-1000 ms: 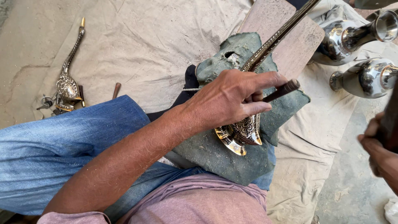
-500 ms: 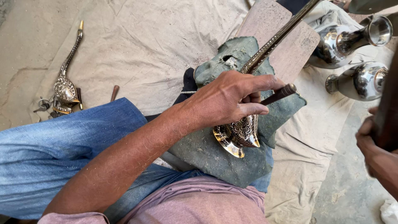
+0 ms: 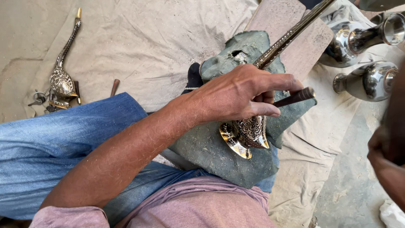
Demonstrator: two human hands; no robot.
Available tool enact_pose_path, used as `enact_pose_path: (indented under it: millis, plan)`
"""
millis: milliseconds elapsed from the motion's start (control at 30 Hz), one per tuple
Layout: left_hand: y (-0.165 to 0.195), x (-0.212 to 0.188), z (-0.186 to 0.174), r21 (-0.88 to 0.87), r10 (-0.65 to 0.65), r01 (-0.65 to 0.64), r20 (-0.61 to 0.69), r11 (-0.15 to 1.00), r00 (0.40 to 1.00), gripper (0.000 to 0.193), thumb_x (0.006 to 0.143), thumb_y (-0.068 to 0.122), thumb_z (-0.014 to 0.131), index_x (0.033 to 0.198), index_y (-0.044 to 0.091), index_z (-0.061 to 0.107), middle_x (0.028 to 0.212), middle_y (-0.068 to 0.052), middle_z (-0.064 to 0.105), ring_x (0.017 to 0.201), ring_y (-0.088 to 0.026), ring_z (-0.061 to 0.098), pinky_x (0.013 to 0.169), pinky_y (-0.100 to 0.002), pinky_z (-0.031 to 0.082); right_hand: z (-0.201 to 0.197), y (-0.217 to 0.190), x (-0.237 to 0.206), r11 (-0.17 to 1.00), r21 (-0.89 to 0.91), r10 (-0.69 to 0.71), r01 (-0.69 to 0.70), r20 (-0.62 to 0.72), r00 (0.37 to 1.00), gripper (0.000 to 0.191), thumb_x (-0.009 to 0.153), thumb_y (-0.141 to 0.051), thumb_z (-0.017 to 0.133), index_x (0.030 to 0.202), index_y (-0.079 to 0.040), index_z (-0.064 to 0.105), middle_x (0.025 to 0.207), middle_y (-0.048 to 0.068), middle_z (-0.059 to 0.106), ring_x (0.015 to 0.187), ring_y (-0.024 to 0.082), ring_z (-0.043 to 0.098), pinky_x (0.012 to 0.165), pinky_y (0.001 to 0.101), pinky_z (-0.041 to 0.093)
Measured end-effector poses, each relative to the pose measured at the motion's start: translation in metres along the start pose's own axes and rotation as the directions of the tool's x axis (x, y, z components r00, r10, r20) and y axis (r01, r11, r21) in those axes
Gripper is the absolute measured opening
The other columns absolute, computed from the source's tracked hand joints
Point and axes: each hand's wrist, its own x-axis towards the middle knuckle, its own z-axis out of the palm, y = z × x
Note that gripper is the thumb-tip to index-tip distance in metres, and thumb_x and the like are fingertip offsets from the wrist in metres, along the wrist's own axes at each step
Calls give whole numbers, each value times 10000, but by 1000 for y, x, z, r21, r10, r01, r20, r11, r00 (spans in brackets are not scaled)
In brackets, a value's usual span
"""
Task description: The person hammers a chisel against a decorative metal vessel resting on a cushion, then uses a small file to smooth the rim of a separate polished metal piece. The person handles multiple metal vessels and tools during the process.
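- On my lap lies a grey-green leather pad (image 3: 211,147), and across it rests an engraved brass bird figure (image 3: 249,133) whose long neck runs up and to the right over a reddish stone slab (image 3: 295,46).
- I see my left hand (image 3: 240,95) lying over the bird's body, fingers curled and pinching a dark chisel-like tool (image 3: 295,97) between thumb and forefinger; the tool's blunt end sticks out to the right.
- My right hand (image 3: 390,164) shows only as a dark blur at the right edge; I cannot tell whether it is closed or what it holds.
- Beyond the slab, two shiny silver vases (image 3: 367,80) lie on their sides, close together.
- Far left on the beige cloth (image 3: 147,38) lies a second brass bird (image 3: 63,76), well apart from my hands, with a few small tools just beside it.
- My blue denim leg (image 3: 50,156) crosses the lower left.
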Motion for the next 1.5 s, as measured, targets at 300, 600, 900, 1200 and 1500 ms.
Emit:
enact_pose_path:
  millis: [300,600,900,1200,1500]
  plan:
    - [-2,4,-3,16,35,-36,71,999,997,554,889,234,820,1385,201,576,772,4,752,703,-136,747,686,-342,596,1,-23,-8,999,-41,0,-1,-26,1000,279,905,14,712,1142,-5,564,928,129,612,756,212,652,690,366,559]
    - [-7,10,-2,9,113,-115,101,993,988,550,898,228,813,1387,205,561,783,19,757,695,-116,744,691,-321,613,4,-37,-18,998,-66,6,-12,-84,996,293,903,23,708,1158,-10,569,904,116,602,725,201,642,675,366,550]
    - [-7,11,-7,-63,131,-126,98,990,986,566,882,222,836,1381,201,571,792,11,761,717,-121,757,664,-336,606,8,-59,-25,995,-96,-8,-5,-127,992,307,900,33,705,1175,-15,575,881,104,592,695,190,631,659,366,541]
    - [-6,13,-11,-77,90,-79,149,994,985,574,873,229,837,1384,208,577,755,23,750,667,-126,741,627,-350,579,12,-46,-17,977,-211,-3,-29,-150,989,165,1050,3,740,984,-39,595,781,95,617,603,177,608,550,299,501]
    - [-8,17,-11,-118,127,-109,157,987,979,573,842,194,865,1345,210,591,763,29,750,674,-113,748,627,-329,587,14,-50,-26,951,-298,-135,85,-150,979,258,900,95,696,1063,-60,568,920,84,621,755,212,686,669,358,588]
